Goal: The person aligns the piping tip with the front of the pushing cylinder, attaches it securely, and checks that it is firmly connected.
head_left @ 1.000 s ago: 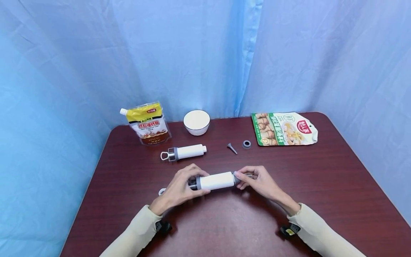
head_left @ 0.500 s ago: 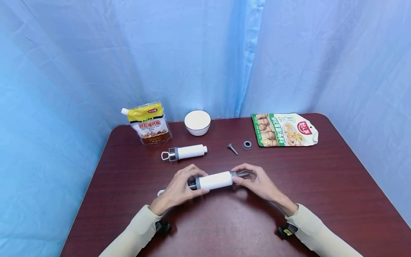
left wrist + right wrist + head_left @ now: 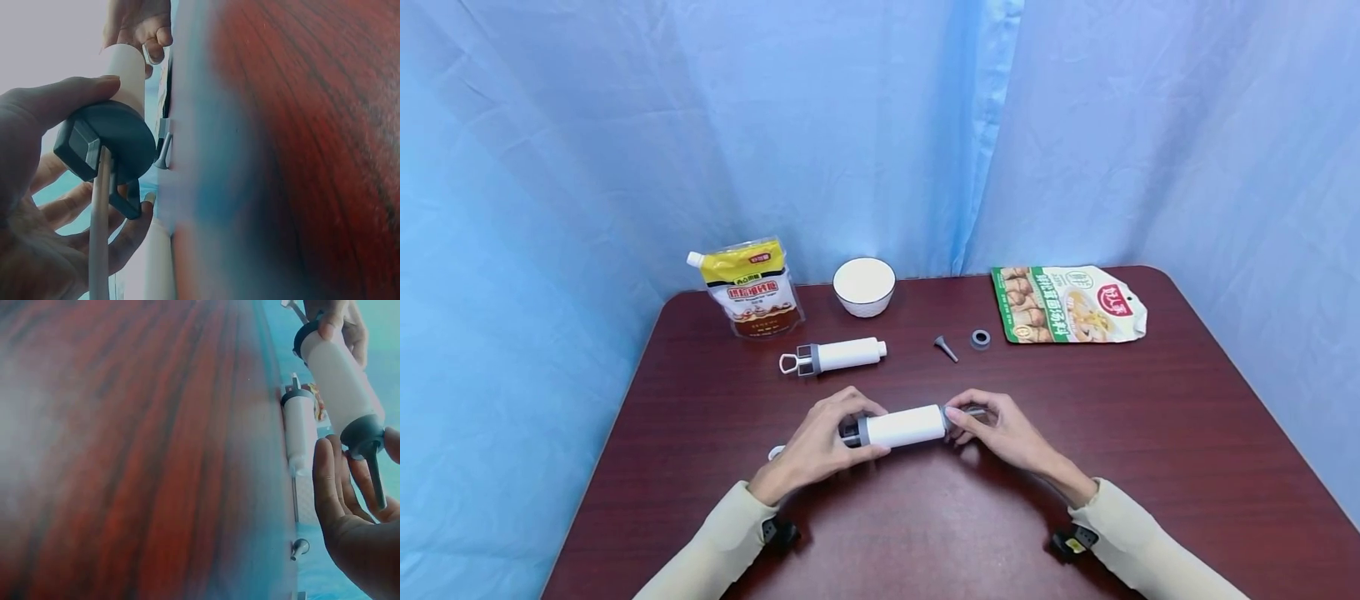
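Note:
Above the near middle of the table, an icing syringe (image 3: 906, 426) with a white barrel lies level between both hands. My left hand (image 3: 816, 443) grips it around the dark grey collar (image 3: 122, 140) at the plunger end, thumb on the barrel. A pale plunger rod (image 3: 100, 219) runs back through that collar. At the other end, my right hand (image 3: 1006, 429) pinches the grey end cap (image 3: 364, 432) between thumb and fingers. From this cap a long, tapered grey nozzle (image 3: 376, 478) points out towards the right palm.
Behind the hands lie a second icing syringe (image 3: 848, 354), a loose grey nozzle (image 3: 946, 348) and a grey ring (image 3: 980, 339). Along the back edge are an upright spouted pouch (image 3: 758, 292), a white bowl (image 3: 864, 287) and a flat green-and-white packet (image 3: 1070, 305).
The right fingers spread on the cap half a second ago, showing more of the nozzle, and now close around the cap again. The left hand keeps its grip, almost still.

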Available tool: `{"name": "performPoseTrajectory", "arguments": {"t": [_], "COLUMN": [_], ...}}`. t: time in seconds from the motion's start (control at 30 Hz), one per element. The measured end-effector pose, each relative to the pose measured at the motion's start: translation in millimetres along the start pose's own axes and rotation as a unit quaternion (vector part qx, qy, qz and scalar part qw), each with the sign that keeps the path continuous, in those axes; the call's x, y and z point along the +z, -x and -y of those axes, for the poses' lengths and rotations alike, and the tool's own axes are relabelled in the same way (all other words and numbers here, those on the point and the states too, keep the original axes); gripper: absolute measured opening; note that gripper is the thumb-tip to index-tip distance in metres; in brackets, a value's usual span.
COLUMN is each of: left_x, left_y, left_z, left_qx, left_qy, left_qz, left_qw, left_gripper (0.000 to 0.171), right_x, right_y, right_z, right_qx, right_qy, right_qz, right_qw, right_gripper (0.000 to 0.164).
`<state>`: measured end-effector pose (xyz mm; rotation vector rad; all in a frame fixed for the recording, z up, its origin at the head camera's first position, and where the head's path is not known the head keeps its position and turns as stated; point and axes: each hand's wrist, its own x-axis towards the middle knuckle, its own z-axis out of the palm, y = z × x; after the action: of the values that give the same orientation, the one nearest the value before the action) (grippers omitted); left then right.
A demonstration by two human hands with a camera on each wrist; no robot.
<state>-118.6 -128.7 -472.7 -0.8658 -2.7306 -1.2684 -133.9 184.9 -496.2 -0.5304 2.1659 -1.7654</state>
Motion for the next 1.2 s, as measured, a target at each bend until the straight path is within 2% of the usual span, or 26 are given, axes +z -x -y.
{"name": "performPoseTrajectory", "arguments": {"t": [0.27,0.4,0.53,0.73,0.83,1.03,1.2], "left_x": [3.9,3.6,2.6,3.9,4.9,6.8,6.5], "left_y": [-0.9,-1.3,-1.1,-0.4,0.0,0.2,-2.0], "left_z": [-0.5,1.5,0.9,-1.3,-1.4,1.1,3.5], "left_qx": [-0.004,-0.014,-0.017,-0.008,-0.01,-0.013,-0.017], "left_qy": [0.0,-0.001,-0.004,0.0,0.001,0.001,0.002], "left_qz": [0.012,0.005,0.004,0.004,0.006,0.013,0.01], "left_qw": [0.9999,0.9999,0.9998,1.0,0.9999,0.9998,0.9998], "left_gripper": [0.036,0.035,0.035,0.035,0.035,0.035,0.034], "right_x": [-0.8,-3.4,-6.6,-6.3,-4.2,-1.5,-2.2], "right_y": [1.7,3.6,5.2,5.4,5.1,3.1,3.5], "right_z": [1.1,0.6,0.0,-0.8,-0.9,-0.5,0.2], "right_qx": [-0.015,-0.032,-0.027,0.004,0.014,-0.001,-0.008], "right_qy": [0.028,0.038,0.051,0.023,0.017,0.041,0.018], "right_qz": [-0.012,0.001,0.008,0.017,0.009,-0.022,-0.007], "right_qw": [0.999,0.999,0.998,1.0,1.0,0.999,1.0], "right_gripper": [0.018,0.027,0.029,0.024,0.024,0.023,0.024]}}
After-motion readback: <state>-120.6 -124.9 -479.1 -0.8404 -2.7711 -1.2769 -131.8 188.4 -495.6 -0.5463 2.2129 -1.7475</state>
